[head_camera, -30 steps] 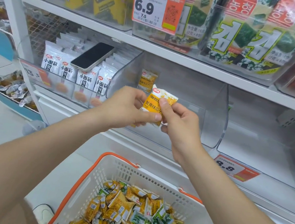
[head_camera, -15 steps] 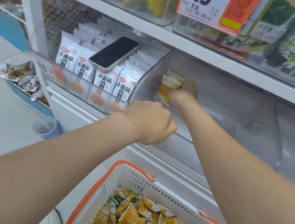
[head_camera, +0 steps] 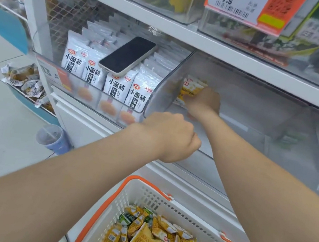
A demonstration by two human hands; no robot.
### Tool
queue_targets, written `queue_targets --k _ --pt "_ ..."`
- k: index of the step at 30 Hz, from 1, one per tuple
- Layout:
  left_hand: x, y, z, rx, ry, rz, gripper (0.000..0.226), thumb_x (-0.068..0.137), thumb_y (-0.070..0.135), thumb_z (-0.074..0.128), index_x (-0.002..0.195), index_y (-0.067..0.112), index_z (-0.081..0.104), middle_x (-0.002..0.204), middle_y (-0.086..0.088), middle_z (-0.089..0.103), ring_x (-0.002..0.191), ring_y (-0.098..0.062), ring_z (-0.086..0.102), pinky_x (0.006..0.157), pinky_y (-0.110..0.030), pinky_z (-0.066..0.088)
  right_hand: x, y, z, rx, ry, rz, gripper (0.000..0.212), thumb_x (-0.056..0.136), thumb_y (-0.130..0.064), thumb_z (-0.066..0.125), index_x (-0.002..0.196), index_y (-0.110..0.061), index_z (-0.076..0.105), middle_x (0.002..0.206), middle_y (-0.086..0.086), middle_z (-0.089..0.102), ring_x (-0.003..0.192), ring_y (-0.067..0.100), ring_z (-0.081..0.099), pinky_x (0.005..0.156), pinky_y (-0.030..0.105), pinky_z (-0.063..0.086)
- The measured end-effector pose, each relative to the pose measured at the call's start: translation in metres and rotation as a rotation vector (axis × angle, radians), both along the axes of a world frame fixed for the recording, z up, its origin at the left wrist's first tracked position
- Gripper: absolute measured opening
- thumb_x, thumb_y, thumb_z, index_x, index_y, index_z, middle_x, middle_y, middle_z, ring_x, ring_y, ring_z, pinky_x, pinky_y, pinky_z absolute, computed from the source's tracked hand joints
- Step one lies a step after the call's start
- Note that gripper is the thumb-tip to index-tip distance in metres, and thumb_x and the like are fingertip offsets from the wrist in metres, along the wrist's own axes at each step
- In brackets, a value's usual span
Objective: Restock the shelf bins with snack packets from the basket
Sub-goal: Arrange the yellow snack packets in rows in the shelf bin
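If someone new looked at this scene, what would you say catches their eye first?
Probably the dark phone lying on the white noodle-snack packets in the left bin. Next, the right hand deep in the nearly bare clear bin, pressing yellow packets against its left wall. Below, the white basket with orange trim holds yellow and green packets.

Right arm stretched forward and up, forearm bare, right hand [head_camera: 203, 101] back-up, fingers curled closed, pinching something at fingertips. Left arm extended from lower left, wrist straight; left hand [head_camera: 170, 135] in loose fist, knuckles up, fingers tucked under, nothing visible in it, lower than right hand
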State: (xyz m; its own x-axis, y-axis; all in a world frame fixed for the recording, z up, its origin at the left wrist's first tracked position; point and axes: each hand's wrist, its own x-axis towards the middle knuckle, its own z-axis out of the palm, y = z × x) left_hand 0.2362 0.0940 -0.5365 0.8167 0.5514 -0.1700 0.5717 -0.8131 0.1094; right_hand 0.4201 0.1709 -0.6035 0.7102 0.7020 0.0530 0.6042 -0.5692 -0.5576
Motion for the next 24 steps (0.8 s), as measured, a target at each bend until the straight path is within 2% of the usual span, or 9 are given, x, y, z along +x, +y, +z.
queue_targets --k 3,5,8,10,12,15,19,22,24 --pt "-0.002 -0.003 -0.001 0.066 -0.042 0.017 0.047 0.109 0.037 0.028 0.067 0.017 0.03 0.07 -0.003 0.025 0.061 -0.026 0.026 0.06 -0.035 0.023 -0.001 -0.007 0.006 -0.073 0.058 0.13 0.013 0.09 -0.027 0.062 0.091 -0.015 0.062 0.09 0.004 0.063 0.081 0.025 0.06 0.06 0.027 0.044" --pt "-0.005 -0.007 -0.003 0.147 -0.101 0.016 0.052 0.11 0.044 0.027 0.065 0.02 0.029 0.069 -0.002 0.027 0.069 -0.03 0.035 0.066 -0.036 0.026 0.0 -0.016 0.012 -0.153 0.081 0.261 0.014 0.087 -0.016 0.056 0.074 -0.017 0.051 0.077 0.004 0.05 0.074 0.024 0.048 0.053 0.027 0.033" --pt "-0.01 -0.008 -0.006 0.277 -0.228 -0.034 0.053 0.108 0.056 0.024 0.073 0.022 0.044 0.079 -0.003 0.053 0.086 -0.033 0.055 0.063 -0.037 0.025 0.0 -0.04 0.02 -0.213 0.014 0.381 0.012 0.087 -0.014 0.055 0.076 -0.012 0.058 0.08 0.004 0.053 0.08 0.024 0.05 0.061 0.029 0.036" --pt "-0.016 -0.012 -0.007 0.335 -0.393 -0.067 0.049 0.107 0.058 0.03 0.08 0.024 0.054 0.091 -0.002 0.063 0.095 -0.029 0.061 0.063 -0.036 0.03 -0.001 -0.063 0.025 -0.089 -0.011 0.399 0.022 0.089 -0.011 0.054 0.098 -0.014 0.074 0.097 -0.001 0.067 0.096 0.021 0.06 0.079 0.026 0.044" --pt "-0.022 -0.019 -0.008 0.362 -0.568 -0.038 0.042 0.102 0.053 0.044 0.079 0.023 0.061 0.084 0.001 0.063 0.087 -0.027 0.061 0.061 -0.036 0.041 -0.013 -0.098 0.038 0.142 -0.083 0.375 0.034 0.089 -0.008 0.05 0.108 -0.017 0.076 0.105 -0.003 0.075 0.104 0.017 0.067 0.09 0.021 0.047" --pt "-0.03 -0.034 -0.011 0.295 -0.659 0.125 0.039 0.09 0.053 0.049 0.065 0.024 0.055 0.064 0.005 0.056 0.068 -0.026 0.057 0.058 -0.034 0.047 -0.038 -0.161 0.053 0.465 -0.181 0.427 0.032 0.083 -0.003 0.049 0.097 -0.017 0.074 0.083 -0.01 0.071 0.083 0.013 0.069 0.082 0.025 0.051" --pt "-0.031 -0.062 -0.045 0.118 -0.209 0.068 0.034 0.087 0.054 0.051 0.074 0.023 0.059 0.076 0.0 0.057 0.082 -0.031 0.065 0.064 -0.034 0.047 -0.063 -0.238 0.035 0.375 -0.286 0.553 0.025 0.081 -0.013 0.051 0.095 -0.022 0.071 0.083 -0.008 0.073 0.077 0.02 0.068 0.073 0.036 0.056" --pt "-0.028 -0.087 -0.084 -0.046 0.174 -0.081 0.027 0.094 0.049 0.055 0.096 0.026 0.069 0.096 -0.002 0.06 0.096 -0.03 0.063 0.072 -0.034 0.047 -0.068 -0.28 0.0 0.001 -0.291 0.714 0.028 0.082 -0.023 0.046 0.1 -0.025 0.068 0.093 -0.004 0.071 0.086 0.025 0.066 0.073 0.042 0.056" --pt "-0.026 -0.101 -0.111 -0.146 0.323 -0.166 0.021 0.097 0.044 0.054 0.094 0.027 0.065 0.096 0.002 0.056 0.094 -0.024 0.057 0.073 -0.034 0.044 -0.069 -0.301 -0.021 -0.293 -0.255 0.805 0.029 0.085 -0.025 0.045 0.106 -0.027 0.066 0.098 0.001 0.068 0.092 0.028 0.065 0.075 0.043 0.056"
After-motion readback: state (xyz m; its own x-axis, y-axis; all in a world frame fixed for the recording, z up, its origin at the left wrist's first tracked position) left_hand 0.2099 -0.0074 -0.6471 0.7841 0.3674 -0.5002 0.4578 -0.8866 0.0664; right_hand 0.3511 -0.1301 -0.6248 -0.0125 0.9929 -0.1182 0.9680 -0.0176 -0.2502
